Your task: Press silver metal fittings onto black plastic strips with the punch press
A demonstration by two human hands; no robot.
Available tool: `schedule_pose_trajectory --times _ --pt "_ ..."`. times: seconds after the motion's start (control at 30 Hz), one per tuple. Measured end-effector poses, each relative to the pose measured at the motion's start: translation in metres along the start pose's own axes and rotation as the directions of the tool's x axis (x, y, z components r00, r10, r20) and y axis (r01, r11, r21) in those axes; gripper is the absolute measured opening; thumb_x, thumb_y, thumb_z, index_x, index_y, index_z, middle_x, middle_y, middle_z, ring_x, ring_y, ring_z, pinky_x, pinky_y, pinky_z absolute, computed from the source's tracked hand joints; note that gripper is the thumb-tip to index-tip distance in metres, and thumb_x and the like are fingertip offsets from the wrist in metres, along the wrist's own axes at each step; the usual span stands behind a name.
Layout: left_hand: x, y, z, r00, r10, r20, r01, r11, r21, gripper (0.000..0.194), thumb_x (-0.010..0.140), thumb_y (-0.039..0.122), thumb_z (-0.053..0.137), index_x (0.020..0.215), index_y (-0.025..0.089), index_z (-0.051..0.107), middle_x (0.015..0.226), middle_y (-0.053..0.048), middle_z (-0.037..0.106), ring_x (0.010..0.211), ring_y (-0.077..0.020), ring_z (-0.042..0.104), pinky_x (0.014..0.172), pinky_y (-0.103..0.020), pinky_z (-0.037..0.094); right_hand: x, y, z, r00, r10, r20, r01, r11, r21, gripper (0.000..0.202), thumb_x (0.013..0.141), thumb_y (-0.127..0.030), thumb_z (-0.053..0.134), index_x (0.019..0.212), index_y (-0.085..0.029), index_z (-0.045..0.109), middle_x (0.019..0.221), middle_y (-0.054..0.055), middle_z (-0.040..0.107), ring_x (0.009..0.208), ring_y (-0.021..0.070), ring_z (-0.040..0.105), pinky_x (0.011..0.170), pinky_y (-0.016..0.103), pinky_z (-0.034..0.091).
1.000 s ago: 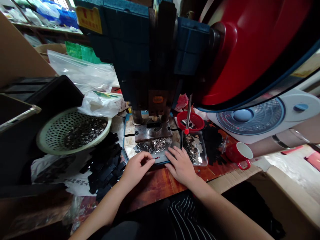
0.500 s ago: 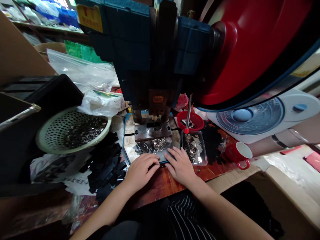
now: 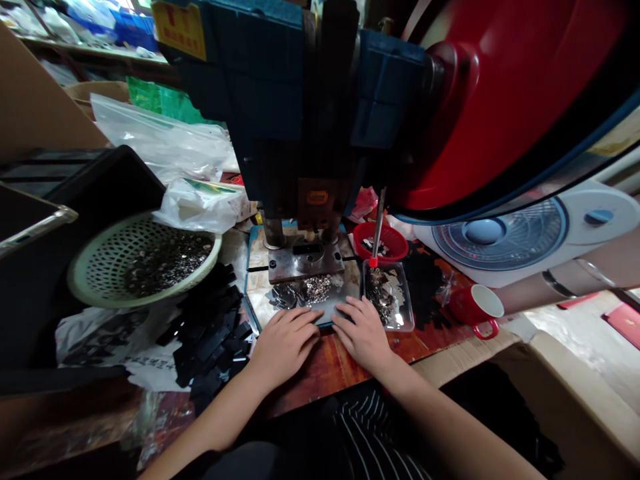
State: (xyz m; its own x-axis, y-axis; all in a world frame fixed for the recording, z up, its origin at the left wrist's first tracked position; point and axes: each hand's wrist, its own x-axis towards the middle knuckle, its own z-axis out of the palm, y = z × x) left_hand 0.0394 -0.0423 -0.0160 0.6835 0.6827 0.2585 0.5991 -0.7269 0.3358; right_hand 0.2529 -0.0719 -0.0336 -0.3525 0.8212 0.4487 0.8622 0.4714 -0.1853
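Note:
My left hand [image 3: 286, 341] rests palm down at the front edge of the press bed [image 3: 257, 280], fingers spread and nothing in them. To its right, my right hand [image 3: 364, 333] lies flat with fingers apart, also without anything in it, near the clear plastic tray [image 3: 406, 313] of metal parts. Just beyond my fingertips are a pile of small shiny metal pieces [image 3: 319, 288] and some thin dark pieces [image 3: 286, 295]. Behind them sits the steel die block [image 3: 306, 261], under the blue press [image 3: 265, 87].
A green basket [image 3: 100, 267] of small metal parts stands left, with black pieces [image 3: 215, 340] beside it. At the right are a red bowl [image 3: 397, 243], a metal rod [image 3: 379, 223], a red mug [image 3: 475, 307] and a fan [image 3: 500, 233]. A red flywheel [image 3: 480, 100] looms above.
My left hand's fingers have shifted slightly and lie flatter. My right hand has barely moved. The view has shifted very slightly.

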Motion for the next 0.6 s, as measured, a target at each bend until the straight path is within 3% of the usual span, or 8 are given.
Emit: schedule_pose_trajectory --times 0.13,0.2,0.27,0.43,0.6 --pt "-0.005 -0.002 -0.001 0.982 -0.123 -0.143 0.092 0.974 -0.208 0.012 0.086 0.027 0.050 0.085 0.024 0.062 0.117 -0.002 0.061 0.107 -0.0209 0.053 0.090 -0.040 0.039 0.002 -0.004 0.003 0.999 0.023 -0.031 -0.021 0.998 0.053 0.014 0.088 -0.022 0.051 0.093 -0.025 0.064 0.098 0.002 0.065 0.105 0.0209 0.050 0.105 0.046 0.026" --pt "-0.007 -0.003 -0.002 0.942 -0.262 -0.208 0.177 0.918 -0.354 0.013 0.087 0.028 0.050 0.086 0.022 0.062 0.102 -0.004 0.065 0.096 -0.0189 0.057 0.086 -0.036 0.043 0.008 -0.006 0.001 0.998 0.062 -0.016 -0.061 0.994 0.089 0.014 0.089 -0.020 0.049 0.090 -0.022 0.063 0.092 0.003 0.064 0.097 0.0194 0.052 0.104 0.045 0.027" --pt "-0.006 -0.006 -0.005 0.893 -0.406 -0.197 0.273 0.834 -0.479 0.015 0.086 0.031 0.050 0.085 0.021 0.061 0.088 -0.003 0.066 0.086 -0.0174 0.060 0.080 -0.032 0.046 0.019 -0.005 -0.002 0.994 0.110 -0.004 -0.108 0.986 0.129 0.015 0.088 -0.019 0.048 0.089 -0.020 0.062 0.088 0.004 0.063 0.091 0.0189 0.053 0.100 0.043 0.031" --pt "0.010 -0.021 -0.021 0.762 -0.637 -0.117 0.432 0.634 -0.641 0.027 0.081 0.041 0.055 0.096 0.020 0.064 0.087 -0.002 0.068 0.076 -0.0172 0.062 0.072 -0.030 0.049 0.081 0.006 -0.006 0.966 0.242 -0.086 -0.223 0.956 0.190 0.013 0.086 -0.025 0.053 0.083 -0.021 0.065 0.087 0.005 0.064 0.088 0.0204 0.053 0.083 0.035 0.040" --pt "0.032 -0.038 -0.043 0.738 -0.649 -0.183 0.433 0.664 -0.609 0.030 0.079 0.043 0.056 0.096 0.020 0.066 0.093 -0.003 0.069 0.083 -0.0191 0.062 0.079 -0.032 0.048 0.147 0.015 0.006 0.958 0.256 -0.131 -0.230 0.955 0.187 0.014 0.084 -0.024 0.054 0.080 -0.021 0.068 0.082 0.004 0.064 0.082 0.0187 0.054 0.078 0.032 0.040"
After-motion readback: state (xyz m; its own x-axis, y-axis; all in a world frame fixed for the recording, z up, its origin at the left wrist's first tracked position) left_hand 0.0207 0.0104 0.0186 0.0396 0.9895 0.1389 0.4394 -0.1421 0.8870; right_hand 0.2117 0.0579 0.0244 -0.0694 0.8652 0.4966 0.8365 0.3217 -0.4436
